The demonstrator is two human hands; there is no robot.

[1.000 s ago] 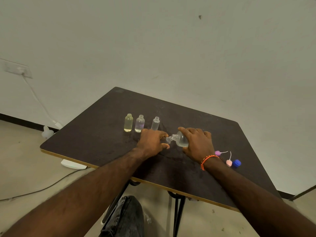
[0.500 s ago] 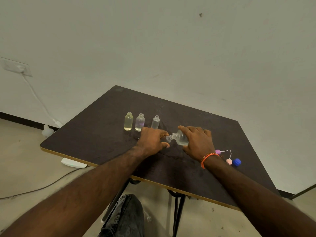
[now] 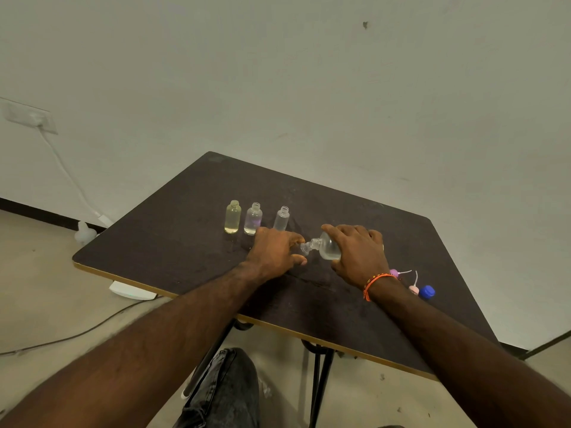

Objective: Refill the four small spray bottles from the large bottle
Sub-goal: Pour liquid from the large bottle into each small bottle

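My right hand (image 3: 355, 253) grips the large clear bottle (image 3: 327, 250), tipped on its side with its open neck pointing left. That neck meets my left hand (image 3: 275, 251), whose fingers curl around something small that stays hidden, so I cannot tell what it is. Behind the left hand three small open bottles stand upright in a row on the dark table (image 3: 173, 242): a yellowish bottle (image 3: 232, 217), a purplish bottle (image 3: 253, 218) and a clear bottle (image 3: 281, 217).
Loose spray tops lie to the right of my right wrist: a purple top (image 3: 395, 273), a pink top (image 3: 414, 288) and a blue cap (image 3: 427, 292). A white cable runs from a wall socket (image 3: 29, 117) to the floor at left. My knee (image 3: 228, 393) is under the table's near edge.
Both hands and the tipped large bottle stay in nearly the same place; only the camera view has shifted slightly.
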